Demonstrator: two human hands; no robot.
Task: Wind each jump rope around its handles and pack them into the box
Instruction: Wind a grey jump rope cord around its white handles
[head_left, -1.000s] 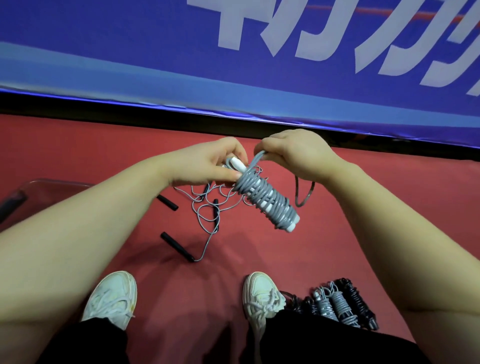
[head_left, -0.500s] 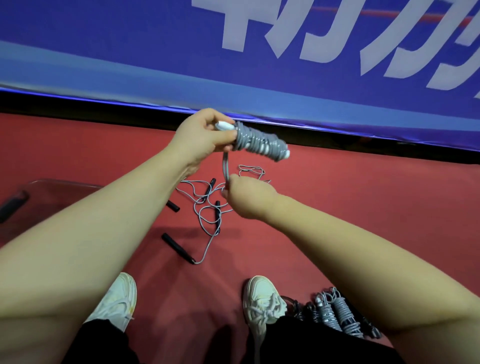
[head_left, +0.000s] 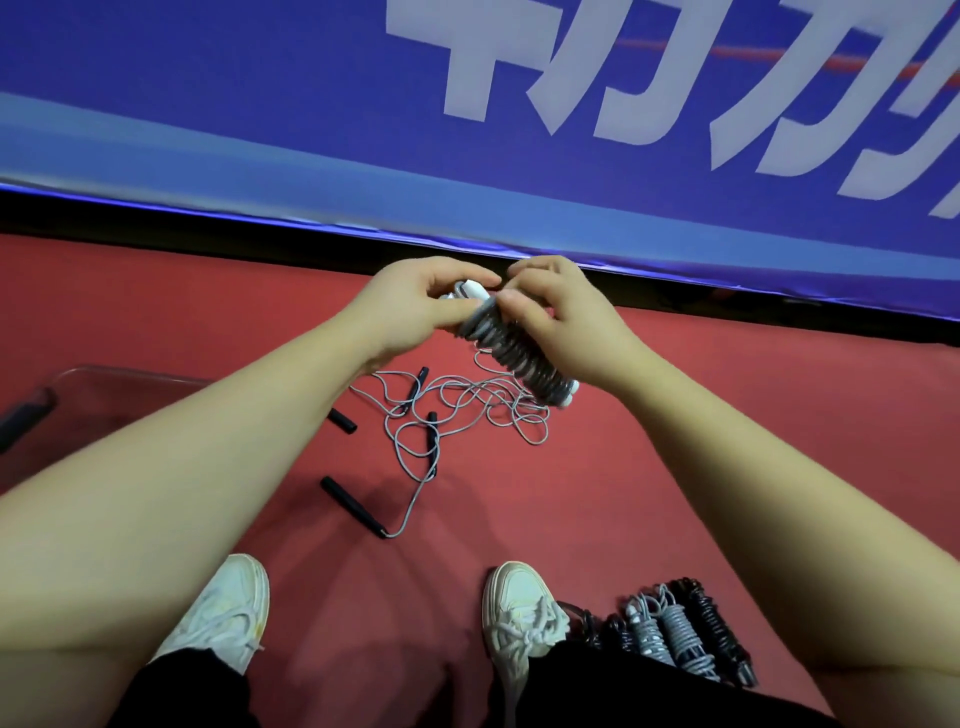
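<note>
A grey jump rope wound tightly round its white handles (head_left: 519, 356) is held above the red floor. My left hand (head_left: 415, 306) grips the white handle ends at the top. My right hand (head_left: 563, 322) wraps its fingers over the coil and pinches its upper end. Below them a loose grey rope (head_left: 467, 410) lies tangled on the floor with several black handles (head_left: 353, 506). Several wound ropes, grey and black (head_left: 675, 634), lie in a row by my right shoe. The clear plastic box (head_left: 104, 395) stands at the left, partly hidden by my left arm.
A blue banner with white lettering (head_left: 519, 130) runs along the back, a dark gap beneath it. My two white shoes (head_left: 519, 613) stand at the bottom on the red floor (head_left: 675, 467). A dark object (head_left: 23, 423) lies by the box's left side.
The bundle came down from its raised, level position and now tilts down to the right. My right hand rose from the hanging rope tail to the coil's upper end.
</note>
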